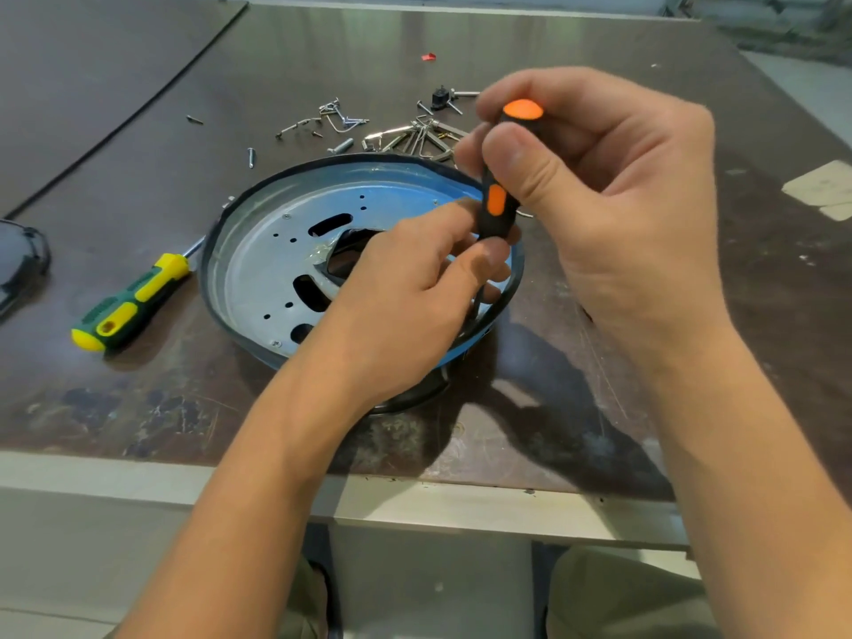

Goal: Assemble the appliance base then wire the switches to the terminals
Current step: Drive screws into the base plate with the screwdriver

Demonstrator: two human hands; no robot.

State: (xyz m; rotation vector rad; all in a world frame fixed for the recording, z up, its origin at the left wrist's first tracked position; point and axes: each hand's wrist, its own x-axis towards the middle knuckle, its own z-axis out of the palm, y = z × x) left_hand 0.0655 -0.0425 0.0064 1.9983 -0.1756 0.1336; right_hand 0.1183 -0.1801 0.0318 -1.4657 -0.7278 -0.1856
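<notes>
While I watch through the head view, the round metal appliance base lies flat on the dark table, near its front edge, and I take that base as my landmark. Over the base's right rim my right hand grips a black-and-orange screwdriver held nearly upright, fingers wrapped round the upper handle and thumb pressed against its side. My left hand reaches in over the middle of the base, its fingers curled close together, thumb and forefinger pinching the bottom of that same handle. I cannot tell where the tip lands, since the left hand hides it. Just left of the base a yellow-and-green screwdriver rests on the table, its shaft pointing at the rim. Behind the base sits a loose scatter of screws and wire clips, with a small black part at its far right and a red scrap farther back. Well to the right of the base lie pale paper pieces.
</notes>
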